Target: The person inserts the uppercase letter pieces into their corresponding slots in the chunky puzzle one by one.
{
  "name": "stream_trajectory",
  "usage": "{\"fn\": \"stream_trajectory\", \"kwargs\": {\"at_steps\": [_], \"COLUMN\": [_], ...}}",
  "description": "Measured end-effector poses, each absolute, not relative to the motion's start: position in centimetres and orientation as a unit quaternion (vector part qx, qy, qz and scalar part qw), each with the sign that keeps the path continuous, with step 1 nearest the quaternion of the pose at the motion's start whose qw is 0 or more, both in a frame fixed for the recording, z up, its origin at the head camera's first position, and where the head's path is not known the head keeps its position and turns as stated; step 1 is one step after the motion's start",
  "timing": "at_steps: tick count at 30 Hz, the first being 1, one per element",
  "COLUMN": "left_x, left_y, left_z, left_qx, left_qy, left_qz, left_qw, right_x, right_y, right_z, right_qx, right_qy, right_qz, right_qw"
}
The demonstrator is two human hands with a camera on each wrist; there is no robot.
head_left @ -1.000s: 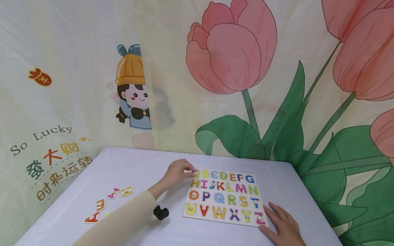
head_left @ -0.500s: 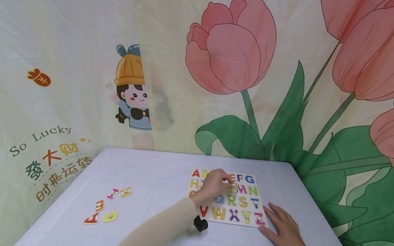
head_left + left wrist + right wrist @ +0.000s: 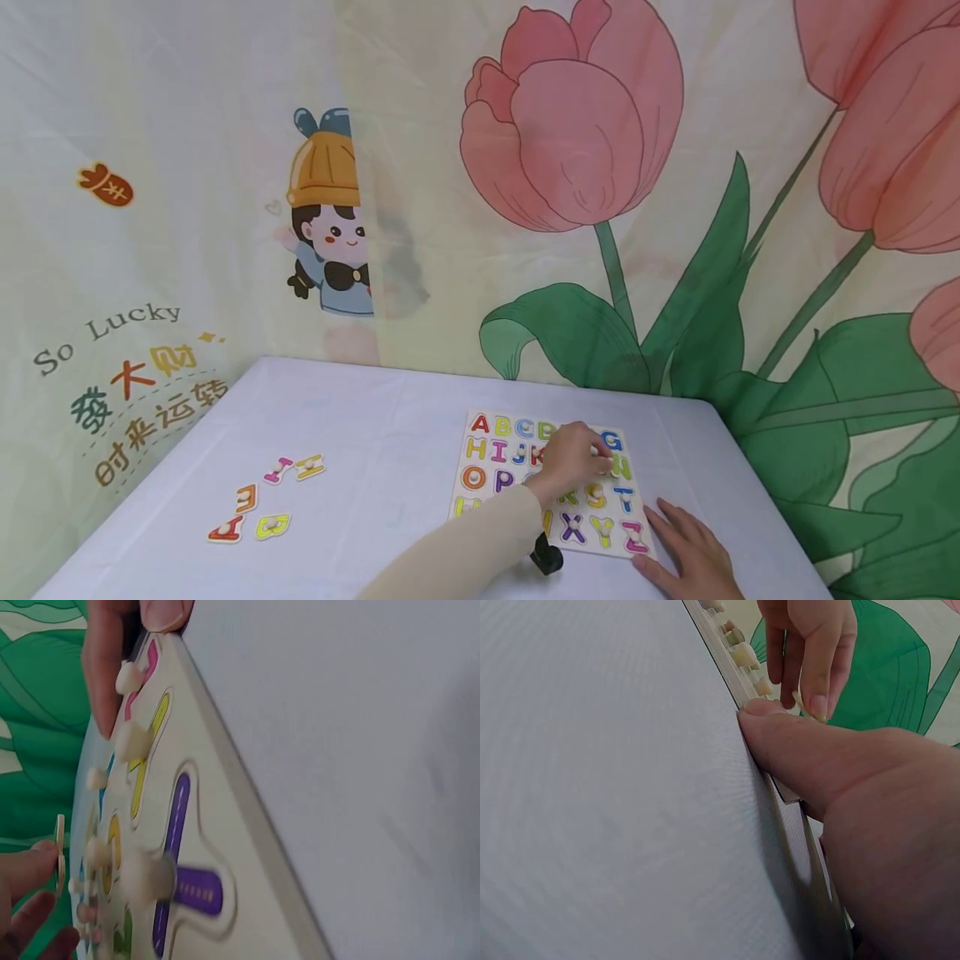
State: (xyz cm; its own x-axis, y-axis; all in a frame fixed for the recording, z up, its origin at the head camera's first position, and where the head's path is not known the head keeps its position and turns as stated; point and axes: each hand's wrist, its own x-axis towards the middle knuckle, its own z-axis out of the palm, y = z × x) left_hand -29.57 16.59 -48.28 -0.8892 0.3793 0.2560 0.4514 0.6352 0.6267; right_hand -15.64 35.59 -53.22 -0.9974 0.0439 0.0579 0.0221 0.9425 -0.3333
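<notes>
My left hand (image 3: 576,460) is over the right side of the letter puzzle board (image 3: 467,492), above the N. It pinches a thin letter puzzle piece (image 3: 60,855), seen edge-on in the left wrist view; its letter is hidden. Fingertips and piece hang just above the knobs. At the board's near right corner lies my right hand (image 3: 693,554), fingers straight along the side and thumb (image 3: 780,735) on the front edge. Many letters on the board carry a pale knob, such as the X (image 3: 176,855); A, B, H and I show none.
Several loose knobbed letters lie at the left of the white table (image 3: 367,467): a red A (image 3: 226,529), a yellow B (image 3: 272,526), an orange letter (image 3: 246,498), a pink I (image 3: 278,470) and a yellow H (image 3: 310,467). A printed curtain (image 3: 420,167) hangs behind.
My left hand has moved right across the board, from its top left corner to the N, still holding the piece. My right hand has stayed at the corner.
</notes>
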Motion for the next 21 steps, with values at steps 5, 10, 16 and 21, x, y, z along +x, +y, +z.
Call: {"fn": "stream_trajectory", "kwargs": {"at_steps": [5, 10, 16, 21], "left_x": [-29.3, -29.3, -29.8, -30.1], "left_y": [17.7, 18.2, 19.2, 19.9], "left_z": [-49.0, -49.1, -49.9, -50.3], "left_qx": [-0.219, -0.203, -0.177, -0.159], "left_qy": [-0.891, -0.883, -0.896, -0.914], "left_qz": [-0.396, -0.421, -0.405, -0.369], "left_qw": [0.039, 0.04, 0.046, 0.058], "right_x": [-15.7, -15.8, -15.7, -15.9], "right_y": [35.5, 35.5, 35.6, 35.6], "right_z": [-53.1, -53.1, -53.0, -52.9], "right_qx": [-0.019, -0.019, -0.014, -0.015], "right_qy": [-0.985, -0.985, -0.986, -0.986], "right_qz": [0.17, 0.171, 0.165, 0.162], "right_qw": [0.031, 0.027, 0.029, 0.022]}}
